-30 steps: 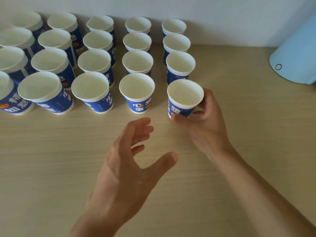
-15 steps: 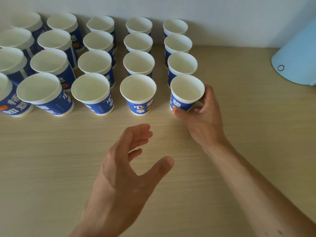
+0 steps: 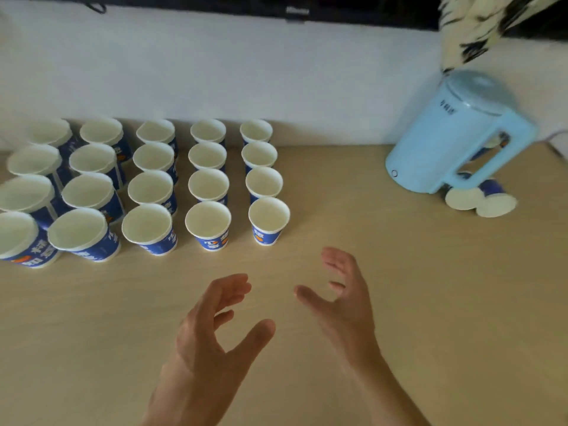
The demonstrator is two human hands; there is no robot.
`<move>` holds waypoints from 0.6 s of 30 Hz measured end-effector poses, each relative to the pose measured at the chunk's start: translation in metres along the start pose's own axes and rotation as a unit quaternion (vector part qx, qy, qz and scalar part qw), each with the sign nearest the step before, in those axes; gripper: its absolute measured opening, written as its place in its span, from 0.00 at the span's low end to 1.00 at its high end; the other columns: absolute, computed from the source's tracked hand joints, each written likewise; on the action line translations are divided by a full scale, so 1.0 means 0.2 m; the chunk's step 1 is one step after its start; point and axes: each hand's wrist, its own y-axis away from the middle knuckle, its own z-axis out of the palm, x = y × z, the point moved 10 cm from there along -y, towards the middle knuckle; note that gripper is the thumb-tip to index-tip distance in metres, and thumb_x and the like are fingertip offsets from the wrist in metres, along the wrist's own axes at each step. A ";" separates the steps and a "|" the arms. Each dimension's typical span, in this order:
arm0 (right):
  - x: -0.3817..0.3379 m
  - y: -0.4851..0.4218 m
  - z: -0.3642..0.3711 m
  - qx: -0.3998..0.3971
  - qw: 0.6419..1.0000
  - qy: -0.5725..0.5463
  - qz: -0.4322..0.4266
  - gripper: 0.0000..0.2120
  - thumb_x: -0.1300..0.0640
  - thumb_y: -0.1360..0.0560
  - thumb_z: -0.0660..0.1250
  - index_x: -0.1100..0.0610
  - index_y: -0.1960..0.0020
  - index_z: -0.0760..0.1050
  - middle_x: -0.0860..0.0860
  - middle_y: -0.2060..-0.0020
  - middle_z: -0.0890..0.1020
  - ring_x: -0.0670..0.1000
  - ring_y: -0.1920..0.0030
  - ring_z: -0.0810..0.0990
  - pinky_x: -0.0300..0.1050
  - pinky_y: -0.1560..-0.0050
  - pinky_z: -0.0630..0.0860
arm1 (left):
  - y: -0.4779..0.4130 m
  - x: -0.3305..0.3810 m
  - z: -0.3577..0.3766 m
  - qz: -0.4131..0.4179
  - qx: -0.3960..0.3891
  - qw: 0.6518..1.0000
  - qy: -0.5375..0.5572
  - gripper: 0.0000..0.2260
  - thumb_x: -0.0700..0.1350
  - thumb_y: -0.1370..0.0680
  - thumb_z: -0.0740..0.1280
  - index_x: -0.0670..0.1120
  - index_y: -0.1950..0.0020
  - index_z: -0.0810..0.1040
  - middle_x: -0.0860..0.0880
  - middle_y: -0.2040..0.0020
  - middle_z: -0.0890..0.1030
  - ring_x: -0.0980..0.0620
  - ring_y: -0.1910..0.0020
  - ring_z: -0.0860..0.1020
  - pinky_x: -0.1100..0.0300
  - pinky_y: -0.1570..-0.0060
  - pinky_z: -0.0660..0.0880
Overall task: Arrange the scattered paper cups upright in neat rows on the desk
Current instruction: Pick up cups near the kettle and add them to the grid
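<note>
Several blue-and-white paper cups stand upright in neat rows on the wooden desk [image 3: 399, 287] at the left, against the wall. The front cup of the rightmost column [image 3: 268, 221] stands free, with nothing touching it. My right hand [image 3: 344, 299] hovers below and to the right of it, fingers spread and holding nothing. My left hand [image 3: 215, 330] floats over the desk in front of the rows, fingers loosely spread and empty. Two more cups [image 3: 479, 201] lie on their sides at the far right, partly behind the kettle.
A light-blue electric kettle [image 3: 455, 133] stands at the back right. A white wall runs behind the cups, with a dark monitor edge [image 3: 295, 9] above it. A black-and-white patterned cloth [image 3: 479, 23] hangs at the top right. Bare desk stretches between the rows and the kettle.
My right hand has let go of the front right cup and drawn back toward me. The view has tilted up, revealing the kettle and the fallen cups.
</note>
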 end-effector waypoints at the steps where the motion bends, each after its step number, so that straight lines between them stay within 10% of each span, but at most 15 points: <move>1: -0.05 0.05 -0.06 0.007 1.000 -0.006 0.011 0.33 0.63 0.34 0.82 0.48 0.35 0.73 0.39 0.39 0.79 0.36 0.37 0.75 0.38 0.37 0.71 | 0.01 0.06 -0.01 0.003 -0.002 1.000 -0.006 0.22 0.53 0.32 0.81 0.58 0.41 0.78 0.65 0.45 0.83 0.62 0.41 0.81 0.57 0.41 0.78; 18: -0.74 0.70 -1.01 0.067 0.987 -0.138 0.042 0.24 0.63 0.33 0.82 0.54 0.40 0.78 0.52 0.43 0.83 0.51 0.41 0.82 0.49 0.38 0.78 | 0.56 1.16 0.20 0.088 -0.061 0.994 0.015 0.16 0.43 0.24 0.75 0.48 0.38 0.78 0.55 0.44 0.83 0.57 0.42 0.80 0.66 0.46 0.74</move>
